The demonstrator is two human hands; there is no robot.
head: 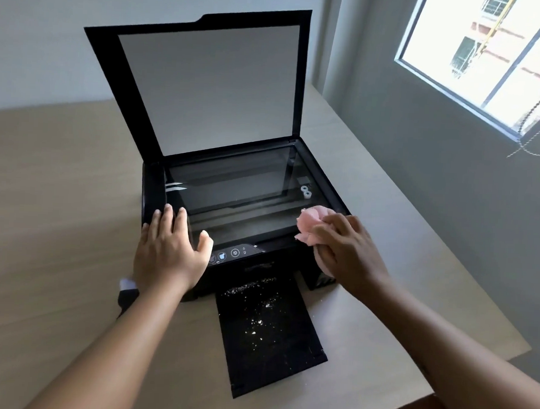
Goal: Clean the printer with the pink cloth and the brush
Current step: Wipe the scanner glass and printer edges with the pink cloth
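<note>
The right hand [347,249] is closed around the bunched pink cloth [312,223], pressing it onto the front right corner of the printer [322,188] at the edge of the scanner glass [232,186], forearm reaching in from the lower right. The left hand [169,246] lies flat and open, holding nothing, fingers spread on the printer's front left corner. The lid [206,85] stands raised behind the glass, the speckled output tray [268,329] juts from the printer's front, and a dark brush [127,297] lies partly hidden beneath the left wrist, on the table [44,192] by the printer's left side.
</note>
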